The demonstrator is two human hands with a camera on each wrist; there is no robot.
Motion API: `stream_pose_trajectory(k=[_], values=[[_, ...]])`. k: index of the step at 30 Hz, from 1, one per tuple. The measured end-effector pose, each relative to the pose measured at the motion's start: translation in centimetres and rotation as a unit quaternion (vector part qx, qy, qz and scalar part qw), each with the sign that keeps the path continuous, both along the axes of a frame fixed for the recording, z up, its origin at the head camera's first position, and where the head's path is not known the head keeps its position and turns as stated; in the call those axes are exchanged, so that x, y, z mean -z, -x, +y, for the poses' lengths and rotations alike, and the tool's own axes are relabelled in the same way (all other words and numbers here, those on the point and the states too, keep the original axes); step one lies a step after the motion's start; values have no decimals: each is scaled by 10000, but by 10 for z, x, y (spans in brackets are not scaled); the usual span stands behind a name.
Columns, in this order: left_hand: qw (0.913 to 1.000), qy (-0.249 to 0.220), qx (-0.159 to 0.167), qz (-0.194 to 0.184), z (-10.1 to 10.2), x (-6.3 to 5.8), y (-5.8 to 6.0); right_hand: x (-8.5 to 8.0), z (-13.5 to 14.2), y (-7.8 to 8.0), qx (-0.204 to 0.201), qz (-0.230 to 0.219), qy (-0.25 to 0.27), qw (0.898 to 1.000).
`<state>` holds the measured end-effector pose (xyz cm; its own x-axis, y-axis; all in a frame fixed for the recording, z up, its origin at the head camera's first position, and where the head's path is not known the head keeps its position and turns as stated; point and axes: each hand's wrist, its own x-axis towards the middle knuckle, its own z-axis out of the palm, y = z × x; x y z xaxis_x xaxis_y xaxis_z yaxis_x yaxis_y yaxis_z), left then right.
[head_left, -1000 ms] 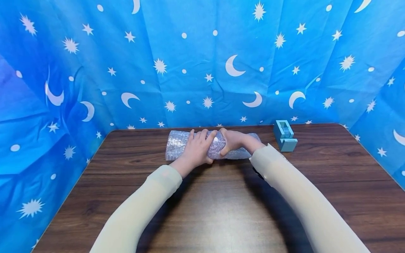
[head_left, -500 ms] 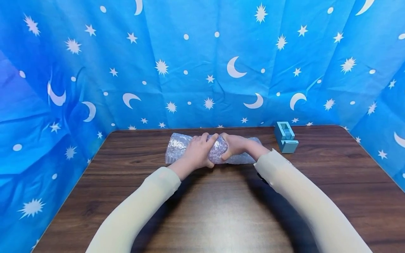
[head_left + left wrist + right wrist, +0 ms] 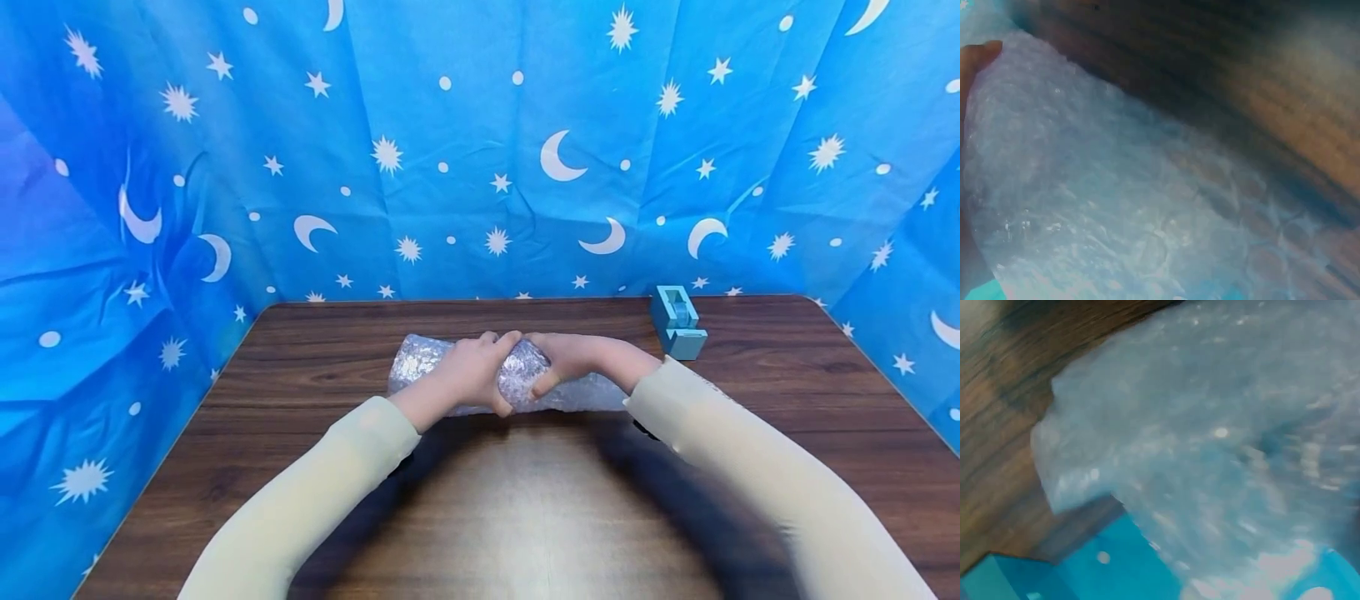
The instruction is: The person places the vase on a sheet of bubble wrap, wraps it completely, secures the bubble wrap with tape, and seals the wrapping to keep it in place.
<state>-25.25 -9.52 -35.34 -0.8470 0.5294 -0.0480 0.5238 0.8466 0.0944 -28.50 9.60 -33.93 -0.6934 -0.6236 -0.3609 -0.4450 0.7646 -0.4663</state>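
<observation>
I have my left hand [image 3: 474, 372] and right hand [image 3: 572, 360] gripping the bubble wrap [image 3: 521, 377]; slackening either could, I judge, let its loose-looking right end unfurl.

Table [image 3: 525, 508]: open lane between left sleeve [image 3: 315, 483] and right sleeve [image 3: 738, 458], ending at the wrap [image 3: 519, 377]; further room outside left sleeve; one strip behind the wrap. Middle: blocked by the wrap, held crosswise under left hand [image 3: 477, 372] and right hand [image 3: 568, 358]. Dispenser [image 3: 684, 338]: obstacle, back right. Curtain [image 3: 480, 150]: barrier, back and both sides.
</observation>
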Motion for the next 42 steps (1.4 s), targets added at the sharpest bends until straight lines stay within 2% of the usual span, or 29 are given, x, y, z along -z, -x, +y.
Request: stream_pose_trajectory(k=[2, 4, 7, 10, 12, 14, 18, 20, 25, 32, 36, 42], values=[[9999, 14, -41, -150, 0, -3, 3, -3, -1, -9, 157, 540, -133, 9983], [9995, 28, -61, -296, 0, -6, 6, -5, -3, -19, 262, 1232, -344, 9914], [9988, 36, -79, -479, 0, -9, 12, -8, -3, -35, 410, 2261, -563, 9716], [9978, 99, -79, -650, 2, -11, 19, -2, 2, -46, 454, 3200, -445, 9453], [9972, 118, -80, -733, 4, -11, 23, 6, 5, -52, 452, 3488, -199, 9359], [9964, 148, -98, -835, 5, -12, 26, 14, 8, -54, 392, 3504, 68, 9357], [9938, 154, -192, -1085, 7, -14, 30, 23, 12, -52, 299, 3052, 398, 9510], [9919, 145, -262, -1231, 8, -15, 32, 23, 13, -50, 280, 2923, 428, 9550], [9893, 154, -350, -1409, 9, -17, 34, 22, 13, -48, 243, 2773, 392, 9597], [9877, 265, -393, -1489, 9, -17, 35, 18, 10, -47, 415, 2211, 93, 9743], [9878, 254, -365, -1495, 8, -17, 37, 19, 7, -47, 412, 2491, -87, 9676], [9869, 199, -301, -1573, 8, -19, 43, 25, 2, -48, 407, 3284, -290, 9432]])
